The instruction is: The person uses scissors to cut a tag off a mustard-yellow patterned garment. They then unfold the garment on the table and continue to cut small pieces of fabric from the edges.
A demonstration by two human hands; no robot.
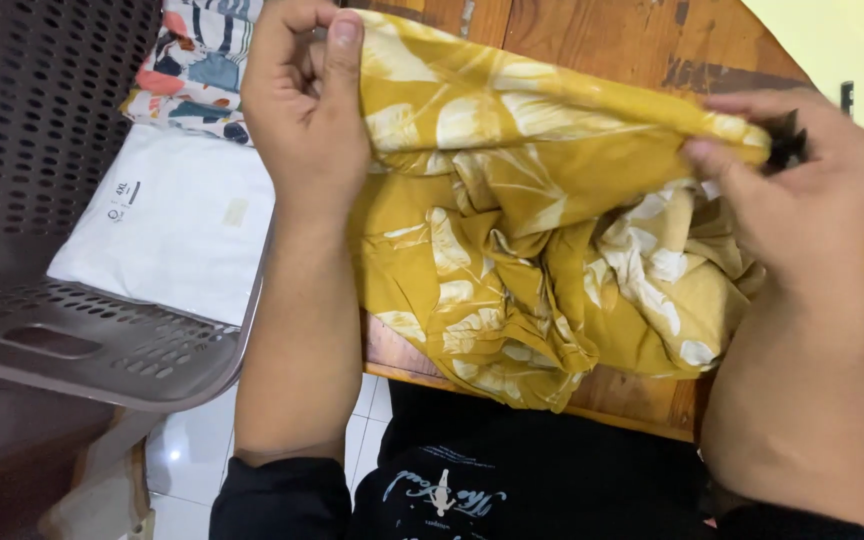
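Both hands gripped yellow cloth [532, 260] over desk [642, 40]: left hand [302, 100] pinched top edge, right hand [802, 190] fingers clenched on other end. Basket [52, 200] sat left.

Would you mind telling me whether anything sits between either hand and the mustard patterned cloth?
Nothing visible does. The left hand pinches one end of the mustard cloth and the right hand pinches the other end directly, above the wooden table.
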